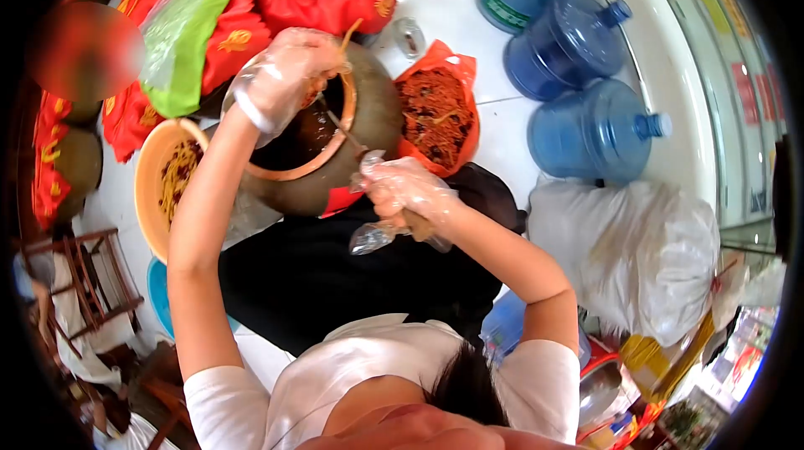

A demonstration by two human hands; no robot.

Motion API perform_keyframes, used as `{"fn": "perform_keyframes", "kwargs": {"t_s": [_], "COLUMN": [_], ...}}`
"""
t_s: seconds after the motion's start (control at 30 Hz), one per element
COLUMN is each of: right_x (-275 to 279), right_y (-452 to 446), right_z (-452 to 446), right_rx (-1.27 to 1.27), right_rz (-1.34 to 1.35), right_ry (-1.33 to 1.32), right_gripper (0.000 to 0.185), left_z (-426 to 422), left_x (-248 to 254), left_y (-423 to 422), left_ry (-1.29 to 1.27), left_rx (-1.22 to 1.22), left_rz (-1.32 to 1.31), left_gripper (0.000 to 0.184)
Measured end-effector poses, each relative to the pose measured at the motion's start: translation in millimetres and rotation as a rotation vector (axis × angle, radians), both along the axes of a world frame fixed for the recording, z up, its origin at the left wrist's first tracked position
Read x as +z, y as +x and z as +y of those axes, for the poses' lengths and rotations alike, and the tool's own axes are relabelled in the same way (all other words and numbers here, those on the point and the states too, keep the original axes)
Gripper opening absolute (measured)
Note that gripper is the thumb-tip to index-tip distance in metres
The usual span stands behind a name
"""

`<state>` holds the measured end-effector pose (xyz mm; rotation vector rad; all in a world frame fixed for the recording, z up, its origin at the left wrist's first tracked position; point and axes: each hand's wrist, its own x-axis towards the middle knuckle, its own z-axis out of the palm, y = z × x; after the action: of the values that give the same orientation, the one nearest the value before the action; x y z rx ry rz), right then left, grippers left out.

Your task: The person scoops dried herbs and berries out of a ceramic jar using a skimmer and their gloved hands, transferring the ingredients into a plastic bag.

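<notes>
While the left hand [291, 75] curls around shredded food [315, 92], the right hand [409, 195] grips a thin utensil [341, 126].

Before me the white tiled floor [501, 133] carries a brown jar [378, 107], an open red bag [457, 61] just right of it, a small clear container [409, 38] farther off, blue water bottles [586, 132] along the far right, and a white sack [620, 241] nearer on that side.

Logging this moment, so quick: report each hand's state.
Left hand: closed around food strands, at the mouth of the jar.
Right hand: closed on a slim tool.
</notes>
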<state>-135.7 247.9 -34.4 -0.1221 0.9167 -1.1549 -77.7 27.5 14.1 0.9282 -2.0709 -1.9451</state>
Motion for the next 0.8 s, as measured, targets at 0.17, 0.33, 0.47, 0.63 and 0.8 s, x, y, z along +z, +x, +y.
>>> {"fn": "perform_keyframes", "kwargs": {"t_s": [0.17,0.33,0.47,0.63,0.8], "right_x": [4,6,1,-5,0], "right_y": [-1,0,-2,-7,-13], "right_z": [-1,0,4,12,15], "right_rx": [0.001,-0.055,-0.006,0.041,0.162], "right_rz": [0.040,0.014,-0.008,0.011,-0.134], "right_ry": [-0.021,-0.083,-0.045,-0.119,0.061], "right_gripper": [0.028,0.029,0.027,0.025,0.032], "left_z": [45,42,50,-5,-56], "left_x": [-37,-132,-34,4,-29], "left_y": [-85,-132,-100,-18,75], "left_ry": [-0.065,-1.265,-0.462,-0.285,-0.445], "left_rx": [-0.194,-1.105,-0.482,-0.005,0.304], "left_rz": [-0.224,-0.424,-0.465,-0.065,-0.053], "left_gripper": [0.011,0.024,0.026,0.023,0.020]}}
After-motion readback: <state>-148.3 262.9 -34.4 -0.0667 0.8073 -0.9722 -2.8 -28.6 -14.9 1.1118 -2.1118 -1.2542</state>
